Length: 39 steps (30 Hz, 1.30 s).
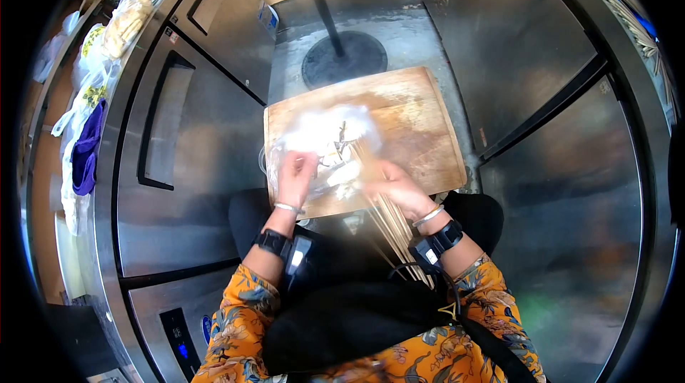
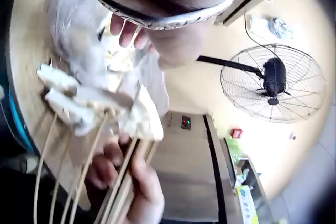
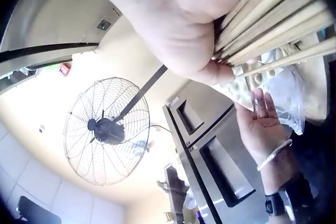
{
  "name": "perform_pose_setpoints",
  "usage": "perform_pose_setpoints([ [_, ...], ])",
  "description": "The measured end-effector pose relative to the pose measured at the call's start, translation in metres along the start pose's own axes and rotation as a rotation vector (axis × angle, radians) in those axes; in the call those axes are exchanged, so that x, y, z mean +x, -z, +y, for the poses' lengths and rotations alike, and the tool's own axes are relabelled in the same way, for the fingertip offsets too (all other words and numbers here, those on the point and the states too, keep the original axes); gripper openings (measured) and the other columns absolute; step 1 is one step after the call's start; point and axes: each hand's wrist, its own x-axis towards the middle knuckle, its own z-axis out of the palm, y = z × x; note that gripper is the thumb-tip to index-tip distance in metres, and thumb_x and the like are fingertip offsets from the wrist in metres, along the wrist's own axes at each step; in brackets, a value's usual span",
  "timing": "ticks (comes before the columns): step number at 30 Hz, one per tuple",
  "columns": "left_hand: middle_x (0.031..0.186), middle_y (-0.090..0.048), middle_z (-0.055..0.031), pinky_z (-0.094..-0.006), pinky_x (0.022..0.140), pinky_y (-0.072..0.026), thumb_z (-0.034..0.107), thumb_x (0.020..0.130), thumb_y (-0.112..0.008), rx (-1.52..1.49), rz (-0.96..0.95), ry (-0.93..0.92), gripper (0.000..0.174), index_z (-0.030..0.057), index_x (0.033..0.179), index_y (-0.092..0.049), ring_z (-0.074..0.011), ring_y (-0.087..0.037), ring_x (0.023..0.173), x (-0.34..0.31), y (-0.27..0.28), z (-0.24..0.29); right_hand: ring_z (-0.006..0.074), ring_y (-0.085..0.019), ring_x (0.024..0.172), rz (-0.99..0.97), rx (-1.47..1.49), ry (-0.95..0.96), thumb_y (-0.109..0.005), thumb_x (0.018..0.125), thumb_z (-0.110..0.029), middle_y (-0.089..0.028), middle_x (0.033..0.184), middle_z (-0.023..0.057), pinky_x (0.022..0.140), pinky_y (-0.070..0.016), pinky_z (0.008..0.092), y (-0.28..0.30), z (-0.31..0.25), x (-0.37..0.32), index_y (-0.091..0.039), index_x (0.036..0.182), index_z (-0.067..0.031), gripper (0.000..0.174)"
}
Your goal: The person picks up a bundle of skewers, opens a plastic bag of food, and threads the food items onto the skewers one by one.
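Observation:
My right hand (image 1: 396, 185) grips a bundle of thin wooden skewers (image 1: 392, 230), whose lower lengths run back toward my lap. White, slice-like food pieces (image 2: 142, 116) sit at the far ends of the skewers in the left wrist view; their exact kind I cannot tell. My left hand (image 1: 295, 172) is over the near left part of a clear plastic bag (image 1: 303, 130). Its fingers look loosely extended in the right wrist view, with nothing held between them. More whitish pieces lie in and around the bag, blurred by glare in the head view.
Beneath the bag is a wooden board (image 1: 421, 115) in front of my knees. Steel refrigerator cabinets (image 1: 207, 140) flank both sides. A standing fan (image 3: 107, 129) rises beyond the board from a round black base (image 1: 344, 58). Bagged goods (image 1: 125, 26) line the left counter.

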Motion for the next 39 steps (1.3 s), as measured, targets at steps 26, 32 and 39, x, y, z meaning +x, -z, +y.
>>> perform_pose_setpoints([
  [26,0.095,-0.062,-0.0089,-0.0316,0.069,-0.0548,0.004,0.088,-0.055,-0.597,0.064,0.127,0.012,0.0083,0.094,-0.046,-0.0193,-0.064,0.080,0.001,0.022,0.022,0.0065,-0.057,0.068,-0.125,0.047,-0.037,-0.065,0.078,-0.001,-0.061,0.091,0.0017,0.057,-0.0479,0.0202,0.005,0.010,0.014,-0.053,0.116,-0.0023,0.040],
  [32,0.104,-0.061,-0.0099,-0.0331,0.078,-0.0556,0.005,0.089,-0.055,-0.739,-0.071,0.200,0.028,0.0063,0.117,-0.050,-0.0230,-0.063,0.091,-0.016,0.004,0.073,0.0056,-0.056,0.066,-0.086,0.100,-0.007,-0.064,0.079,0.000,-0.061,0.089,0.0006,0.054,-0.0460,0.0193,-0.012,0.013,0.016,-0.052,0.116,-0.0017,0.040],
  [39,0.102,-0.062,-0.0100,-0.0316,0.078,-0.0555,0.001,0.087,-0.058,-0.713,-0.062,0.280,0.023,0.0012,0.109,-0.053,-0.0214,-0.064,0.089,-0.017,-0.011,0.059,0.0051,-0.055,0.065,-0.081,0.138,0.027,-0.064,0.081,-0.002,-0.061,0.086,0.0004,0.053,-0.0446,0.0186,-0.005,0.004,0.006,-0.052,0.114,-0.0015,0.036],
])
